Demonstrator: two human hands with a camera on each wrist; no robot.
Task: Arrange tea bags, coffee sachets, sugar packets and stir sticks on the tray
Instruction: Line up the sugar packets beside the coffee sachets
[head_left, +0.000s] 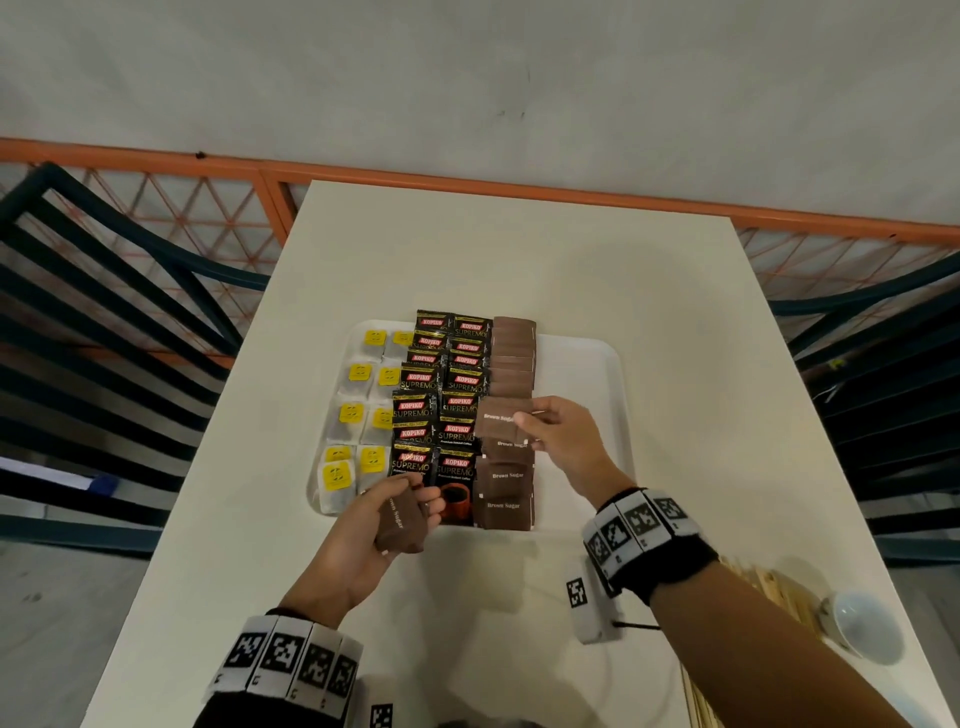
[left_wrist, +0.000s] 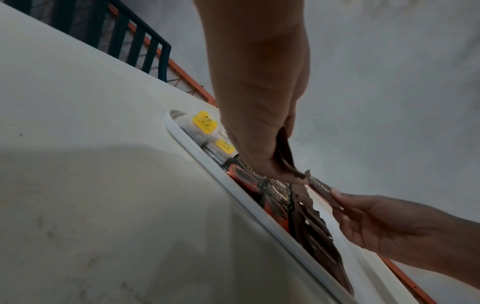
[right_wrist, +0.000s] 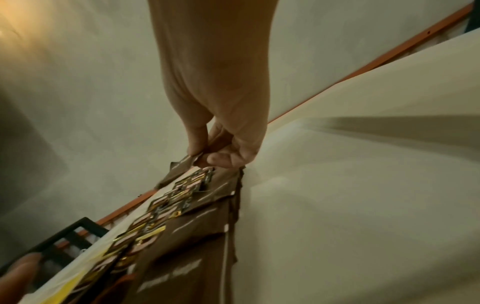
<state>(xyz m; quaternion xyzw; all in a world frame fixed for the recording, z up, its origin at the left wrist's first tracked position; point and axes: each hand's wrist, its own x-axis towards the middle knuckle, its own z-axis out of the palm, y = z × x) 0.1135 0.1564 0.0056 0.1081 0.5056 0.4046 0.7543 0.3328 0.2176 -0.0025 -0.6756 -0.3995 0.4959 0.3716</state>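
Brown paper fills the left hand (head_left: 384, 512), which grips a small stack of sugar packets (head_left: 399, 525) just off the near rim of the tray (head_left: 597, 364), most likely as a ready supply for the other hand. Off to the right near the table edge, pale stir sticks (head_left: 769, 587) wait beside a white cup (head_left: 860, 631), partly hidden by the forearm and not yet on the tray.

The right hand (head_left: 563, 439) pinches a single sugar packet (head_left: 501, 423) between thumb and fingertips, holding it over the brown column (head_left: 511, 364), apparently to lay it overlapping the others so each label shows. That column runs from the near rim to the far one. Left of it, two overlapping columns of black coffee sachets (head_left: 447, 395) touch the sugar row, and further left the tea bags (head_left: 358, 415) with yellow tags lie in two columns. The tray's right part is bare, probably kept for the sticks.

The table (head_left: 519, 249) is plain white. Dark slatted chairs (head_left: 104, 312) flank it, with an orange mesh railing (head_left: 208, 208) and a grey wall beyond.
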